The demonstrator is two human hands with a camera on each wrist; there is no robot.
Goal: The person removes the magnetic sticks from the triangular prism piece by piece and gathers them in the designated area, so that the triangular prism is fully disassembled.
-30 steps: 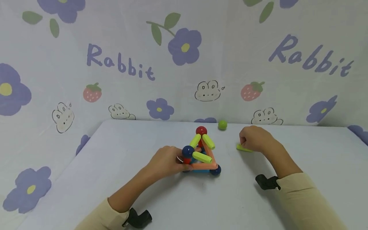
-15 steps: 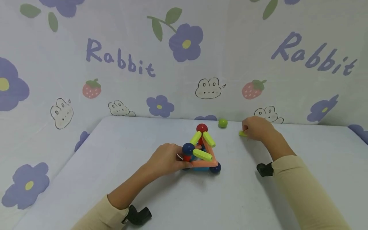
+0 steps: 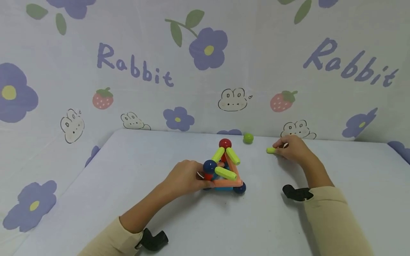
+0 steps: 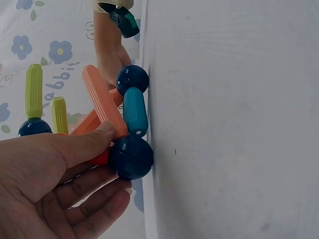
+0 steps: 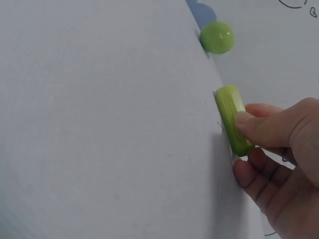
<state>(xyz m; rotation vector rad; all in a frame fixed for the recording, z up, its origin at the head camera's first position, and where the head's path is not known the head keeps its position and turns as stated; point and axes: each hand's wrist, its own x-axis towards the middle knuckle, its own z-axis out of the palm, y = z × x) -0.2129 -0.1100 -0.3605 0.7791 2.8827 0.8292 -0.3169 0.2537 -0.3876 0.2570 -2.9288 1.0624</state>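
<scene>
My left hand [image 3: 185, 179] grips the near left corner of a structure of magnetic sticks and balls. An orange stick [image 3: 228, 183] lies under its thumb in the head view, above a blue stick [image 4: 134, 112] that joins two dark blue balls [image 4: 131, 158]. Higher up are a red ball [image 3: 225, 143], another dark blue ball [image 3: 210, 166] and yellow-green sticks [image 3: 226, 173], some with a free end. Off to the right, my right hand [image 3: 292, 147] pinches a loose yellow-green magnetic stick [image 5: 231, 119] between thumb and fingers, at the tabletop. The hand partly covers that stick.
A light green ball [image 3: 248, 138] rests near the table's back edge, left of the right hand. Behind the white table [image 3: 256, 220] hangs a cloth [image 3: 137, 39] printed with flowers and rabbits. Black wrist cameras [image 3: 155, 240] jut from both sleeves.
The right hand has moved farther back with the yellow-green stick and turned, so its thumb and fingers show more. The left hand and the structure stay in place.
</scene>
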